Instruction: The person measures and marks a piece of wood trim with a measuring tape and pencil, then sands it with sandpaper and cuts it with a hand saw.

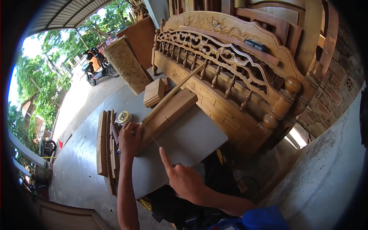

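I have left hand (130, 137) against wooden block (174, 111) on grey counter (199, 130), fingers curled by long wooden strip (172, 90); I cannot tell if grip pinches it. Right hand (186, 184) has 1 index finger extended, tip at thin pale line by block's edge, other fingers curled; grip contents unclear to me. Tape roll (123, 117) sits just beside left hand.

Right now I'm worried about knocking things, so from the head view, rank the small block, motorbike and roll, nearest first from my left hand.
1. Roll: just beyond the left hand.
2. Small block: farther up the table, rightward.
3. Motorbike: away past the table.
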The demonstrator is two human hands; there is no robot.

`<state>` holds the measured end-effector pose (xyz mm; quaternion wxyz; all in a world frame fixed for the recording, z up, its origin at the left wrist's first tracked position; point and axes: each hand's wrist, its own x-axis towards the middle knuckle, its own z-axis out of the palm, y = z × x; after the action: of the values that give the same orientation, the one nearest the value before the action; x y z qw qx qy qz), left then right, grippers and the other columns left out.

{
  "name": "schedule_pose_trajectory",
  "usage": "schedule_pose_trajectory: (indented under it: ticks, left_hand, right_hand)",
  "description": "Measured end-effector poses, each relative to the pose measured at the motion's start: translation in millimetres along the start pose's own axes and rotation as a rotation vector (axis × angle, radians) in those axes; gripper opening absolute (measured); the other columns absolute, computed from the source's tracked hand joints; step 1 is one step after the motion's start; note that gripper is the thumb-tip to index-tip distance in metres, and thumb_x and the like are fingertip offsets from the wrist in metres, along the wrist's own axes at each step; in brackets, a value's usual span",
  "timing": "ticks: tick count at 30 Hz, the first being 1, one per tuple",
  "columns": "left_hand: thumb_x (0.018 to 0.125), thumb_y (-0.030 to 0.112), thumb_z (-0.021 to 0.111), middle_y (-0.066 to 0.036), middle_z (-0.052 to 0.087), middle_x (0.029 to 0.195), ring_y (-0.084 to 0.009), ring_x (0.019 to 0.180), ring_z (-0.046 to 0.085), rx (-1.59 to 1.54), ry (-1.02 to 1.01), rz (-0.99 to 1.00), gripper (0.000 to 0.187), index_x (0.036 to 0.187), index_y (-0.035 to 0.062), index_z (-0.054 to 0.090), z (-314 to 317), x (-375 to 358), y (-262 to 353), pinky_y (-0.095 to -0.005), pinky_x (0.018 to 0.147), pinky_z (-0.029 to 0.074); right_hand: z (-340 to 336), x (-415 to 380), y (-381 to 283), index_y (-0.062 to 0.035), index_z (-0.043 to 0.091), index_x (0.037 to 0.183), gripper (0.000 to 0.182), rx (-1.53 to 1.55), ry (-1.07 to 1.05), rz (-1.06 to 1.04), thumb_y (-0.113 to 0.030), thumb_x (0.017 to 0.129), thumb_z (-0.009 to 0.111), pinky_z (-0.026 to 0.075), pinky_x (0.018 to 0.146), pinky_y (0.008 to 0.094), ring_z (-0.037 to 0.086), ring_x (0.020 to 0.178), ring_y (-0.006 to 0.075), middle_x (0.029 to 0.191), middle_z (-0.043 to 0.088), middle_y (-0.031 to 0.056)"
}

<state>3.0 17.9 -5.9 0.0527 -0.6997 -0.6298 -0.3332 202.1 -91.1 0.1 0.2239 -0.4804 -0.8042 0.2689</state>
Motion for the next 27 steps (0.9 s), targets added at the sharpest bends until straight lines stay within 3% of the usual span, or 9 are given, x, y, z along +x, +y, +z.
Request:
schedule_pose_trajectory:
  ticks: [6, 9, 13, 15, 17, 20, 27]
  left_hand:
    - [0.077, 0.013, 0.062, -0.012, 0.061, 0.081, -0.0290, 0.074, 0.061, -0.053, 0.002, 0.023, 0.012, 0.080, 0.0013, 0.063, 2, -1, -4, -0.0360, 0.067, 0.047]
    - [0.075, 0.012, 0.062, -0.012, 0.059, 0.078, -0.0311, 0.074, 0.059, -0.019, -0.002, 0.037, 0.010, 0.078, 0.0021, 0.061, 2, -2, -10, -0.0395, 0.065, 0.045]
    - [0.077, 0.016, 0.061, -0.011, 0.058, 0.080, -0.0308, 0.076, 0.059, 0.003, -0.003, 0.001, 0.013, 0.078, 0.0032, 0.061, 3, -3, -6, -0.0395, 0.066, 0.046]
    - [0.078, 0.019, 0.062, -0.011, 0.059, 0.083, -0.0305, 0.076, 0.059, -0.005, 0.005, 0.018, 0.016, 0.079, 0.0036, 0.062, 2, -3, -6, -0.0393, 0.067, 0.047]
    - [0.078, 0.019, 0.062, -0.011, 0.059, 0.083, -0.0306, 0.077, 0.059, -0.008, -0.020, -0.021, 0.016, 0.079, 0.0035, 0.062, -1, -6, -1, -0.0392, 0.067, 0.047]
    - [0.078, 0.019, 0.062, -0.011, 0.059, 0.083, -0.0306, 0.079, 0.059, -0.007, -0.013, -0.016, 0.016, 0.079, 0.0034, 0.062, 0, -4, -2, -0.0394, 0.068, 0.047]
    - [0.077, 0.018, 0.060, -0.010, 0.056, 0.079, -0.0296, 0.080, 0.057, -0.011, 0.024, 0.045, 0.015, 0.075, 0.0031, 0.059, -1, -5, -5, -0.0410, 0.069, 0.047]
  right_hand:
    - [15, 93, 4, 0.0038, 0.033, 0.132, 0.054, -0.050, 0.223, -0.093, -0.006, 0.081, 0.049, 0.054, 0.057, 0.0379, 0.064, 0.062, 0.0291, 0.067, 0.062, 0.0173]
    - [31, 143, -2, 0.0043, 0.036, 0.130, 0.050, -0.123, 0.282, -0.138, -0.006, 0.083, 0.047, 0.054, 0.059, 0.0370, 0.065, 0.065, 0.0289, 0.069, 0.062, 0.0160]
    - [33, 131, -9, 0.0048, 0.035, 0.130, 0.050, -0.130, 0.254, -0.080, -0.006, 0.082, 0.047, 0.054, 0.060, 0.0375, 0.065, 0.067, 0.0296, 0.070, 0.062, 0.0162]
    - [19, 74, -1, 0.0003, 0.032, 0.134, 0.058, -0.111, 0.238, -0.119, -0.004, 0.079, 0.050, 0.053, 0.059, 0.0394, 0.064, 0.064, 0.0320, 0.067, 0.061, 0.0181]
    - [-2, 17, 7, -0.0056, 0.028, 0.138, 0.067, -0.199, 0.042, -0.036, 0.000, 0.075, 0.052, 0.052, 0.058, 0.0423, 0.063, 0.062, 0.0353, 0.064, 0.059, 0.0202]
    - [-17, 7, 10, -0.0103, 0.028, 0.139, 0.071, -0.165, -0.005, 0.067, 0.002, 0.073, 0.051, 0.052, 0.059, 0.0448, 0.062, 0.062, 0.0373, 0.062, 0.058, 0.0216]
    - [25, 133, -3, -0.0017, 0.034, 0.134, 0.056, -0.184, 0.159, -0.085, -0.002, 0.079, 0.047, 0.051, 0.069, 0.0439, 0.062, 0.075, 0.0382, 0.075, 0.061, 0.0249]
